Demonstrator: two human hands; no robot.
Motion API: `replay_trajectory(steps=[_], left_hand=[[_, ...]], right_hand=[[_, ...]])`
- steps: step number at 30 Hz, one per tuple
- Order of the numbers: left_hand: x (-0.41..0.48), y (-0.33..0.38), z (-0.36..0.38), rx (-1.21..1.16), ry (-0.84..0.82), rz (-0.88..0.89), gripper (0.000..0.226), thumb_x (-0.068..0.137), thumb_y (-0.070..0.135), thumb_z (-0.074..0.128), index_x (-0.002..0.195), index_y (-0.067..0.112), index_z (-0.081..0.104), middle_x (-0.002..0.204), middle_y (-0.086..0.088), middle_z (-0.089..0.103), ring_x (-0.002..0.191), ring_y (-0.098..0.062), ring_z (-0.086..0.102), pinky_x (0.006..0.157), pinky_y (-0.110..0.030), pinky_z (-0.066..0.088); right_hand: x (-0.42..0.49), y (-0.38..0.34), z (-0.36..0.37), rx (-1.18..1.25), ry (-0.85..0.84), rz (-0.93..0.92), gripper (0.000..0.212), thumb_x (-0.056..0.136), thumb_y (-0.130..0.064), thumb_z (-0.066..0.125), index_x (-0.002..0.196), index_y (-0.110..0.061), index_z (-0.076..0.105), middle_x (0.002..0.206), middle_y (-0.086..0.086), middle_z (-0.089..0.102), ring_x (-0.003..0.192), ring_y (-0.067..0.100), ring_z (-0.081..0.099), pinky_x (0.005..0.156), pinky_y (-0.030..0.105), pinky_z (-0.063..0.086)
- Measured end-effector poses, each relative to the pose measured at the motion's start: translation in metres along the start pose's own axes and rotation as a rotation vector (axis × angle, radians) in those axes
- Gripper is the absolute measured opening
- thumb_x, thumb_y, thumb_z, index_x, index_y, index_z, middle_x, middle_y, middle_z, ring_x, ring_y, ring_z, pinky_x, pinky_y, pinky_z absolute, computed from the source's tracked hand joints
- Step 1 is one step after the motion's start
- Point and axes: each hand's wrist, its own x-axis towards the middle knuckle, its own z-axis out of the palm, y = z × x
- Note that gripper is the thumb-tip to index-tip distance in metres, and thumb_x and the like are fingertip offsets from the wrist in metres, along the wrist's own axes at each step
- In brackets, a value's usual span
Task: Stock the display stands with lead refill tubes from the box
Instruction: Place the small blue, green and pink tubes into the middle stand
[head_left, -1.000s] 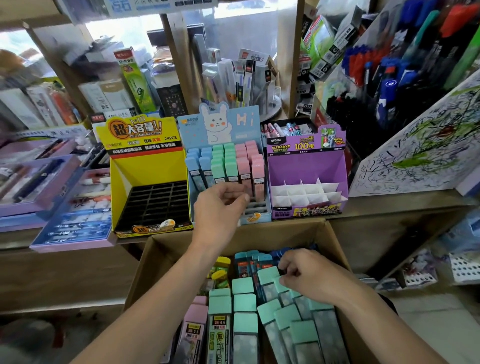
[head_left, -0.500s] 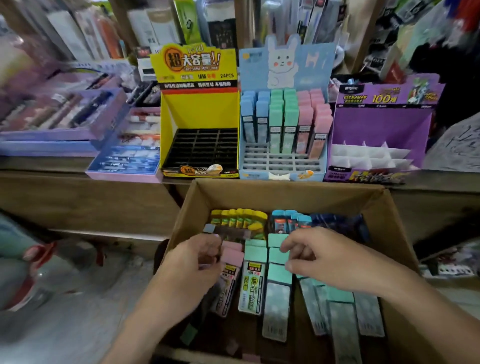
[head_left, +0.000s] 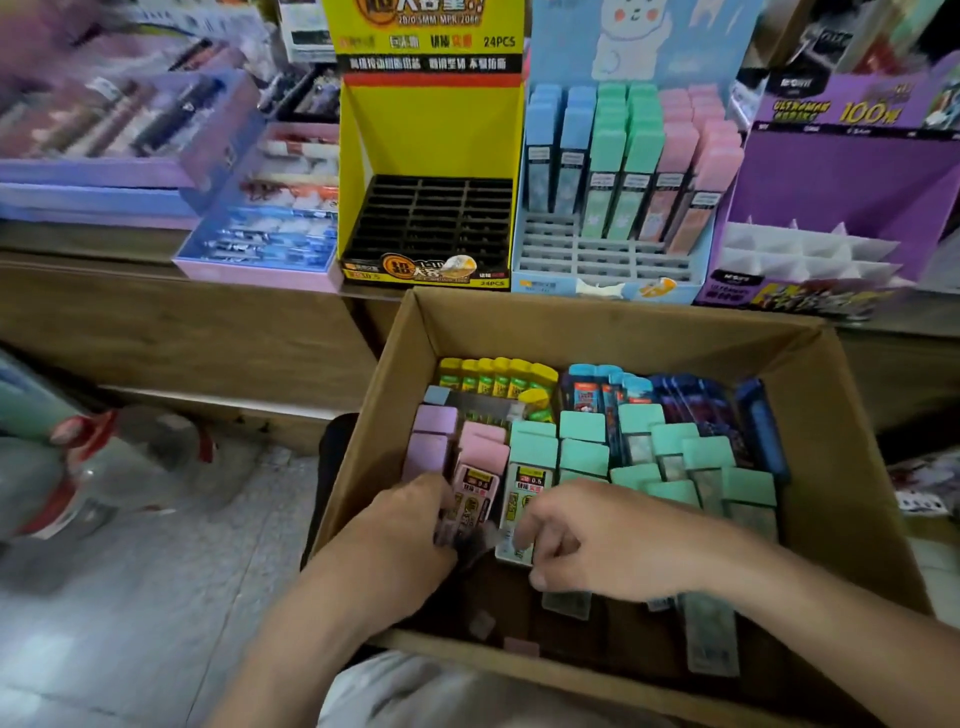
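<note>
A cardboard box (head_left: 613, 325) in front of me holds many lead refill tubes: pink ones at the left, green ones (head_left: 584, 457) in the middle, yellow and blue ones at the back. My left hand (head_left: 410, 525) grips a pink-capped tube (head_left: 472, 491) near the box's front left. My right hand (head_left: 597, 540) pinches a green-capped tube (head_left: 524, 493) beside it. On the shelf behind stand a yellow stand (head_left: 431, 130) with bare black slots, a blue rabbit stand (head_left: 613, 260) partly filled with blue, green and pink tubes, and a purple stand (head_left: 841, 192) with white dividers.
Flat purple and pink trays of pens (head_left: 260, 234) lie on the wooden shelf (head_left: 156, 312) at the left. A tiled floor (head_left: 130, 597) shows below, with a blurred red and white object (head_left: 57, 483) at the far left. The box rests against my lap.
My left hand came down from the blue stand into the box and took hold of a pink tube. My right hand slid toward the box's front. The view tilted downward.
</note>
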Motion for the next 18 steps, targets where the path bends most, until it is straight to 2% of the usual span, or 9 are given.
replay_trajectory(steps=[2,5,8,11,14,18], left_hand=[[0.001,0.001,0.001,0.014,-0.016,-0.007,0.02,0.087,0.026,0.067,0.101,0.031,0.055,0.105,0.008,0.063,0.096,-0.012,0.063,0.085,-0.03,0.054],[0.002,0.002,0.001,0.054,-0.077,-0.016,0.023,0.082,0.024,0.07,0.097,0.032,0.055,0.105,0.009,0.064,0.097,-0.012,0.063,0.082,-0.024,0.052],[0.004,0.002,0.002,0.133,-0.154,-0.001,0.024,0.08,0.025,0.071,0.097,0.032,0.057,0.106,0.008,0.062,0.098,-0.013,0.062,0.082,-0.024,0.051],[0.005,0.002,0.001,0.186,-0.205,0.03,0.026,0.08,0.025,0.073,0.099,0.036,0.06,0.109,0.009,0.061,0.101,-0.011,0.061,0.084,-0.023,0.05],[0.006,0.001,-0.002,0.222,-0.243,0.093,0.028,0.08,0.024,0.074,0.101,0.04,0.064,0.11,0.013,0.06,0.102,-0.007,0.059,0.085,-0.02,0.048],[0.006,-0.002,-0.008,0.212,-0.298,0.206,0.034,0.084,0.019,0.072,0.106,0.044,0.066,0.107,0.021,0.06,0.1,0.004,0.056,0.085,-0.013,0.046]], right_hand=[[-0.004,0.003,0.002,-0.034,-0.042,0.034,0.028,0.093,-0.037,0.072,0.12,-0.031,0.067,0.101,-0.015,0.075,0.091,0.0,0.069,0.088,0.036,0.058],[-0.01,0.005,0.005,-0.091,-0.112,0.057,0.026,0.095,-0.036,0.07,0.12,-0.031,0.068,0.107,-0.014,0.074,0.097,0.006,0.069,0.089,0.037,0.058],[-0.016,0.006,0.008,-0.137,-0.186,0.082,0.031,0.098,-0.035,0.066,0.128,-0.03,0.065,0.119,-0.008,0.07,0.108,0.014,0.065,0.093,0.037,0.056],[-0.02,0.008,0.012,-0.15,-0.235,0.097,0.027,0.1,-0.033,0.063,0.127,-0.03,0.065,0.121,-0.006,0.068,0.109,0.017,0.064,0.097,0.044,0.054],[-0.023,0.009,0.013,-0.145,-0.253,0.108,0.029,0.102,-0.031,0.061,0.131,-0.031,0.063,0.123,-0.006,0.065,0.111,0.017,0.062,0.097,0.04,0.053],[-0.026,0.01,0.012,-0.113,-0.257,0.102,0.028,0.101,-0.032,0.063,0.129,-0.032,0.063,0.114,-0.009,0.065,0.104,0.014,0.062,0.088,0.034,0.052]])
